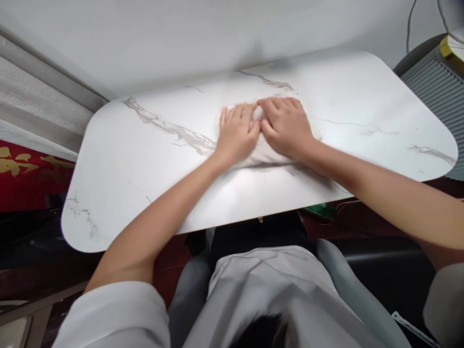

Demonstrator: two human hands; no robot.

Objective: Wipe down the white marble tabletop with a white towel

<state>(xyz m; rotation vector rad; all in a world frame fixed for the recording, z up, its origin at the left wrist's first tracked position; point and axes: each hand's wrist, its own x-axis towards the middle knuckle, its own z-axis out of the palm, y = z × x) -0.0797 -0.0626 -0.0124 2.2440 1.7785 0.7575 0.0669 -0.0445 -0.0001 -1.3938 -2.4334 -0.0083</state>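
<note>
A soft, off-white cloth [268, 152], bunched into a thick pad, lies on the white marble-patterned table [119, 159]. My left hand [237, 130] covers its left part, the fingers bent over toward the far side and the thumb pointing inward. Over the right part rests my right hand [286, 123], its fingers curled down into the material. The two thumbs nearly meet, and a whiter tuft [258, 113] shows in the gap between the hands. Much of the cloth is hidden beneath my palms, and its exact kind is unclear.
A pale wall [163, 38] stands along the table's far edge. Grey curtain fabric [36, 87] hangs at left above a red cloth with gold marks [29, 169]. At right is a grey ribbed object [435, 77]. A black seat [377, 266] is below the near edge.
</note>
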